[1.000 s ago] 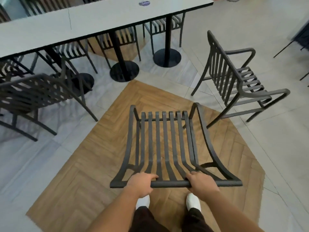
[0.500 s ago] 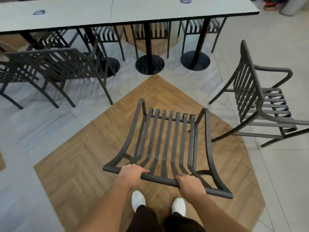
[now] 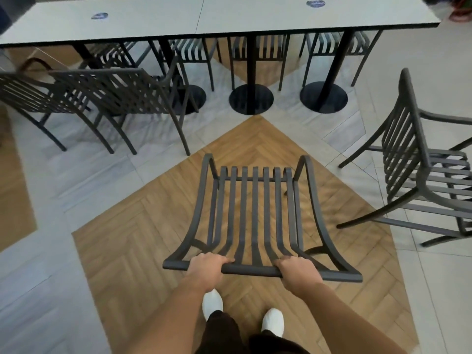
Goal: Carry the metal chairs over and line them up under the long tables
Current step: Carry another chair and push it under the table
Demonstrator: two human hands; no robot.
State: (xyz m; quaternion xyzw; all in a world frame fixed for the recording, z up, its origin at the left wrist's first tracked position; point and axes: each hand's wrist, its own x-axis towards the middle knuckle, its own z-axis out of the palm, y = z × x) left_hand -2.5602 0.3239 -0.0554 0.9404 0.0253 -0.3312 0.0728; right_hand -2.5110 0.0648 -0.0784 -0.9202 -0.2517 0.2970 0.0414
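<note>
At the far left, two dark slatted metal armchairs [image 3: 102, 98] stand side by side on the pale grey tiled floor [image 3: 38, 290], their backs towards the viewer and their fronts at the near edge of the long pale grey tables [image 3: 153, 24], which run across the far side of the scene. Under the tabletops stand black round pedestal bases [image 3: 251, 99], with more slatted chairs behind them on the far side. Between the left pair of chairs and the pedestals on the right, open floor lies along the table's near edge, and a wood-look herringbone floor panel [image 3: 122, 251] points towards it. Over this panel, near the person, is the carried dark slatted metal chair [image 3: 251, 208], seat facing the tables. The left hand [image 3: 205, 268] grips its top back rail, fingers curled over the bar and pressed together. The right hand [image 3: 298, 270] grips the same rail likewise, knuckles up, both arms extended forward. At the right, another dark metal armchair [image 3: 419, 169] stands well apart, turned sideways.
</note>
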